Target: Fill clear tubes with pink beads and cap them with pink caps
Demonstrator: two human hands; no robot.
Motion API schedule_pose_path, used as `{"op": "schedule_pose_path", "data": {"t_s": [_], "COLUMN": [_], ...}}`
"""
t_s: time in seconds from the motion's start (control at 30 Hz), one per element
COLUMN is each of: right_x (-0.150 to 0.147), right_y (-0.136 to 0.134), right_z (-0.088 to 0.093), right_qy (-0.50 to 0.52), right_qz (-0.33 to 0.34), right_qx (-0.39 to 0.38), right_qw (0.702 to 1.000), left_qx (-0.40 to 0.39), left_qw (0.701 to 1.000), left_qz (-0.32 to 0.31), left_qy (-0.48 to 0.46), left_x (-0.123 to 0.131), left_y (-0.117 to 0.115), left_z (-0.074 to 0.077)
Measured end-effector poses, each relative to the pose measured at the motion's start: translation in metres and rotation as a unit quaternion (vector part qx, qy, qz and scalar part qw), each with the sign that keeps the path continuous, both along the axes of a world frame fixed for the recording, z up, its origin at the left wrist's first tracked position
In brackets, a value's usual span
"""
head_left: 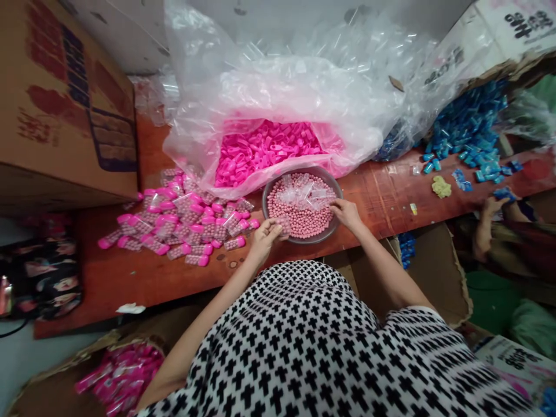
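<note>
A round metal bowl (328,180) on the red-brown table (373,200) holds pink beads (299,217) and several clear plastic tubes (304,191). My left hand (266,234) hovers at the bowl's left rim, its fingers pinched on a small clear tube filled with pink beads (284,223). My right hand (345,211) rests over the bowl's right edge with its fingers curled down onto the beads; what it holds is hidden. To the left lies a pile of filled tubes with pink caps (182,223).
A clear plastic bag of pink caps (264,150) lies behind the bowl. A cardboard box (61,110) stands at left. Blue caps (469,130) are heaped at right, where another person's hand (493,205) rests. A carton with pink packets (121,376) sits below.
</note>
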State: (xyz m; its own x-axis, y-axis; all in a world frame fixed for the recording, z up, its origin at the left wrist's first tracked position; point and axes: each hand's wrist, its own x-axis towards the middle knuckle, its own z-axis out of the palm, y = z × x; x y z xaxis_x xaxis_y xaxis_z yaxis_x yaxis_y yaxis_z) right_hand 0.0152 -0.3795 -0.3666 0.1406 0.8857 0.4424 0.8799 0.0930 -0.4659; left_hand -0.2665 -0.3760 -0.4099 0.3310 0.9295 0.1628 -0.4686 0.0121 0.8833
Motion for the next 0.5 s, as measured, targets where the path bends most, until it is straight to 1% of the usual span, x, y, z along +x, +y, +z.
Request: {"op": "schedule_pose_path", "data": {"t_s": [0.03, 0.1, 0.23, 0.3, 0.37, 0.43, 0.5], "right_x": [0.005, 0.01, 0.001, -0.007, -0.015, -0.021, -0.026], "right_y": [0.003, 0.011, 0.036, 0.054, 0.075, 0.099, 0.123], "right_z": [0.006, 0.019, 0.044, 0.06, 0.078, 0.095, 0.109], "right_qy": [-0.009, -0.015, 0.01, 0.01, -0.006, -0.022, -0.024], "right_qz": [-0.018, -0.03, 0.011, 0.034, 0.041, 0.019, -0.03], "right_qx": [0.005, 0.013, 0.047, 0.075, 0.097, 0.1, 0.087], "right_qw": [1.0, 0.999, 0.999, 0.997, 0.994, 0.995, 0.995], "left_qx": [0.003, 0.011, 0.025, 0.029, 0.033, 0.032, 0.023], "left_qw": [1.0, 0.999, 0.998, 0.998, 0.998, 0.998, 0.998], "left_qz": [0.005, 0.008, 0.014, 0.024, 0.033, 0.039, 0.047], "left_qy": [0.009, 0.031, 0.051, 0.052, 0.046, 0.032, 0.021], "left_x": [0.001, 0.003, 0.005, 0.003, 0.0, -0.003, -0.007], "left_y": [-0.001, -0.003, -0.005, -0.006, -0.007, -0.008, -0.009], "left_z": [0.001, 0.002, 0.009, 0.014, 0.018, 0.022, 0.024]}}
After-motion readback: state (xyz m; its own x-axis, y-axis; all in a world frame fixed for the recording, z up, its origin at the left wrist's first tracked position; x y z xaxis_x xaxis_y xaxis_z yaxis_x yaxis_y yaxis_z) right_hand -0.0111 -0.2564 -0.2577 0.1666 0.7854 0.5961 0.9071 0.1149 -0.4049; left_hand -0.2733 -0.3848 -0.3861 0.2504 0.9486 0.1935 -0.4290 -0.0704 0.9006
